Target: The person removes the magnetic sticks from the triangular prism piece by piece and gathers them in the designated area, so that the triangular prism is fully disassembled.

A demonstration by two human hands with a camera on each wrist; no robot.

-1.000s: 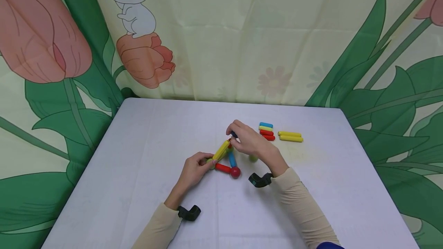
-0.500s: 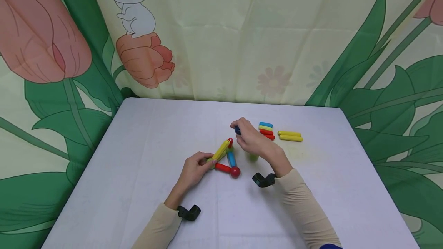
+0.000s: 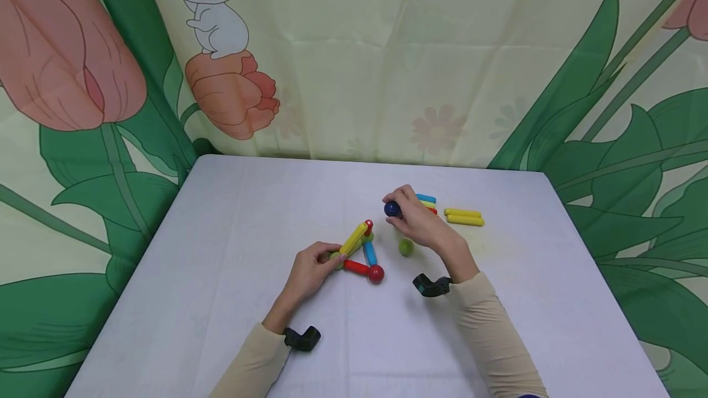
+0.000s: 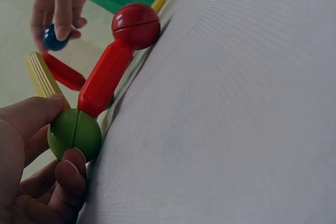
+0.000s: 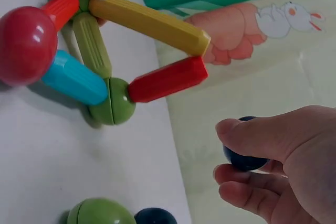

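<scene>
My left hand (image 3: 315,272) pinches a green ball (image 4: 74,135) at the left corner of a frame of rods and balls. From that ball run a red rod (image 4: 105,77) to a red ball (image 3: 376,274), a yellow-green rod (image 5: 92,43) to a second green ball (image 5: 113,102), and a raised yellow rod (image 3: 353,239). A blue rod (image 5: 73,77) joins the red ball and second green ball. Another red rod (image 5: 168,79) rises towards the yellow rod's tip. My right hand (image 3: 417,221) holds a dark blue ball (image 3: 393,209) between thumb and fingers, apart from the frame.
A loose green ball (image 3: 406,247) lies right of the frame, with another dark ball (image 5: 156,216) beside it in the right wrist view. Farther back are two yellow rods (image 3: 464,221) and short rods, including a blue one (image 3: 426,198), partly behind my right hand.
My right hand has moved right and slightly back with the dark blue ball, away from the raised rod tips. The loose green ball has come into fuller view. My left hand stays put.
</scene>
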